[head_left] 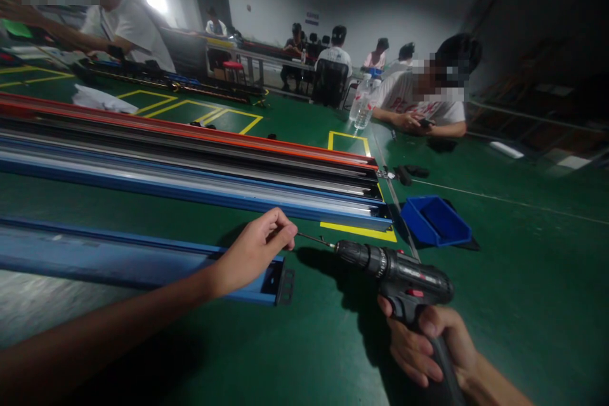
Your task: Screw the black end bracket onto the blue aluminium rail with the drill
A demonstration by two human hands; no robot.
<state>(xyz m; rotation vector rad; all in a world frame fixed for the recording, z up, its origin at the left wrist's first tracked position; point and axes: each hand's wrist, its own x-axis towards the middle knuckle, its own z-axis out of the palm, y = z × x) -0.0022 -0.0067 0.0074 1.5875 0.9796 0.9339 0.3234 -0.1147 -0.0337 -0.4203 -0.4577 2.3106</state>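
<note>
Chunky drill, slender metal bit

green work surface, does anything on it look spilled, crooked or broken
Nothing looks spilled or broken. The one untidy spot is a crumpled white sheet lying loose beyond the row of rails, in contrast to their neat parallel lines. The drill in the right hand looks whole.

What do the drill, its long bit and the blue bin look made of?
Drill: body probably black plastic, judging by its moulded, mostly dull casing. Long bit: likely metal, being so slender and straight, with a bright spot near the chuck. Blue bin: probably smooth plastic with a soft sheen, evenly coloured and thin-walled.
</note>
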